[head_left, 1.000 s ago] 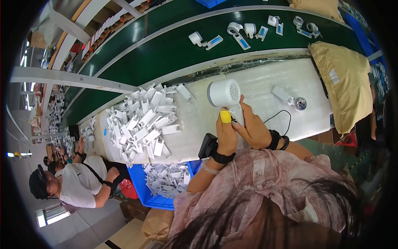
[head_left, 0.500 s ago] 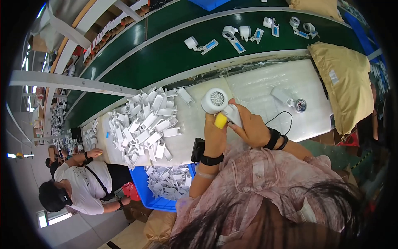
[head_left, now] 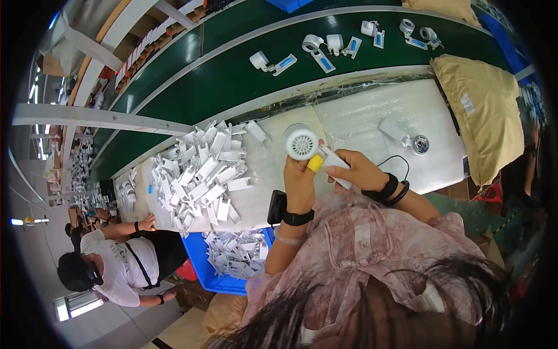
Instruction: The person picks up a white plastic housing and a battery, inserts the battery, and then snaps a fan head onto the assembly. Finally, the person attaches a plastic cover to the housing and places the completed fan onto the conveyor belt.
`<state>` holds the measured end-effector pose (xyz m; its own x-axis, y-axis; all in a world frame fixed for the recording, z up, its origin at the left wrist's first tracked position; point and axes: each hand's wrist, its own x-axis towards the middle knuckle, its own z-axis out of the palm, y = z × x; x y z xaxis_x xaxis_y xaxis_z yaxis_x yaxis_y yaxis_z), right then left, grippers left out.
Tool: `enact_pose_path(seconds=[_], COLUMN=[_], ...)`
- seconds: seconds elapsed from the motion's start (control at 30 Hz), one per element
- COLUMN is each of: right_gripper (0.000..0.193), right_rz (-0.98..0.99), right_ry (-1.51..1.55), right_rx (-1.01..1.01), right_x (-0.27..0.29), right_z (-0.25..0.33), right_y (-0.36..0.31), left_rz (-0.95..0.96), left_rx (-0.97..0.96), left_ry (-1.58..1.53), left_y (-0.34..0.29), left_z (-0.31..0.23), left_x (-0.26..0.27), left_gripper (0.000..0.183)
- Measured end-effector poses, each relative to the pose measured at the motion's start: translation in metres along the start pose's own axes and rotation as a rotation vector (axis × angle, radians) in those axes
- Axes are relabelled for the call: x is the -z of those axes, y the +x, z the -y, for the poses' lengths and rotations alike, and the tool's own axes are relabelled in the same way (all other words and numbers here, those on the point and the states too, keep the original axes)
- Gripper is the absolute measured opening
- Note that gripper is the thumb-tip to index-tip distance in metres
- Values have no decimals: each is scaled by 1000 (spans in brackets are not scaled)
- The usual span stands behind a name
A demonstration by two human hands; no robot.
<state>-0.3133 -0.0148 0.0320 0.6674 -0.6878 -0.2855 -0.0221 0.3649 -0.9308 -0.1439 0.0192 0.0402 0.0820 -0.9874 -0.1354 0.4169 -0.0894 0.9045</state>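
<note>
Above the worktable, my left hand (head_left: 300,183) is closed round a white handheld fan (head_left: 303,143), its round slotted grille facing up. A yellow wrap covers that hand's thumb tip. My right hand (head_left: 361,171) grips the fan's white handle (head_left: 335,163), thumb on top and fingers beneath. Handle and head meet at the left thumb; whether they are fully joined is hard to see. To the left of my hands lies a heap of white plastic handle shells (head_left: 206,166). Another white fan part with a round dark end (head_left: 420,144) rests on the table to my right.
Beyond the table runs a green conveyor belt (head_left: 232,87) carrying several white fan assemblies (head_left: 318,52). A blue bin (head_left: 224,284) of small white parts stands at the table's near edge. A tan sack (head_left: 479,116) sits at right. A co-worker (head_left: 125,259) is at left.
My right hand has slid down the handle, leaving more of it showing. The fan assemblies on the belt have shifted left. The co-worker's hand has moved right along the table edge.
</note>
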Motion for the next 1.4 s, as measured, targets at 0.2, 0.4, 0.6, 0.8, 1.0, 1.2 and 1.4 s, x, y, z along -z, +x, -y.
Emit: enact_pose_path(seconds=[0.2,0.4,0.6,0.8,1.0,1.2,1.4], right_gripper=[39,43,49,41,47,55,52], right_rz=[-128,-355,-250,-19,95,-38,-56], right_ry=[-271,-647,-476,166,648,632,611], right_rx=[213,545,395,401,144,146,149], right_x=[-14,-20,-15,-8,3,-5,0], right_z=[6,-5,-9,-12,-17,-24,-43], right_y=[-13,-4,-6,3,10,18,23], left_rz=[128,174,157,28,121,104,48], left_rx=[-53,31,-11,169,9,-213,-212], left_ry=[-191,-230,-104,48,251,519,540], left_y=[-8,-4,-2,-4,-9,-4,-1], left_z=[7,12,11,-18,-7,0,-2], left_x=[7,0,-5,-35,-44,-44,-47], left_gripper=[46,42,36,44,63,62,53])
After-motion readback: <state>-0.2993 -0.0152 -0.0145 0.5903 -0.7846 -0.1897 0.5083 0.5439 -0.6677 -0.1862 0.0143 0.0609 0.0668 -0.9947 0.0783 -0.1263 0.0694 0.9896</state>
